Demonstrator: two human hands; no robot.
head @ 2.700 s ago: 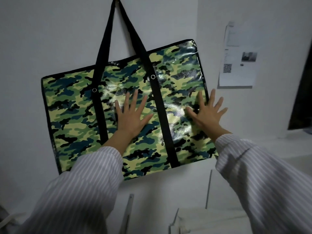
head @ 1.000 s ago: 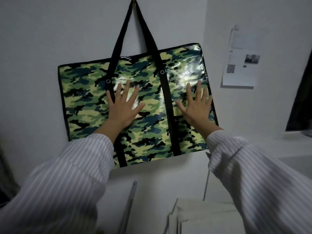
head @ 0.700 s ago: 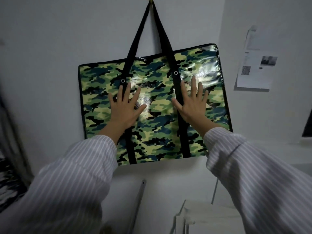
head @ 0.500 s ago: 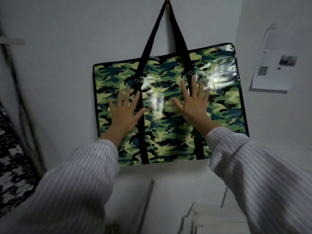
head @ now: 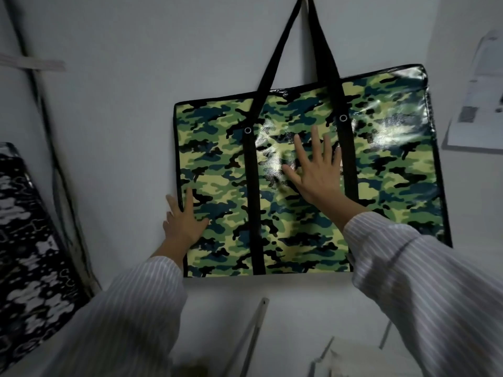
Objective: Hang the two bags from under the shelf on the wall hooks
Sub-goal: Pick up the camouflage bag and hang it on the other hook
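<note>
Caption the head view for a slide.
Both hands, left and right, flat on a camouflage bag hanging by black straps.

camouflage bag [head: 299, 186] flat against wall, right hand [head: 317, 172] splayed on it, left hand [head: 183, 223] at its edge

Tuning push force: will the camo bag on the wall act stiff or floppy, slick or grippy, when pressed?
The camo bag hangs flat and thin from its black straps, so it is probably floppy and light. Its glossy sheen suggests slick film; the right hand may slide. Hung from one top point, it likely swings if the left hand pushes sideways.
</note>
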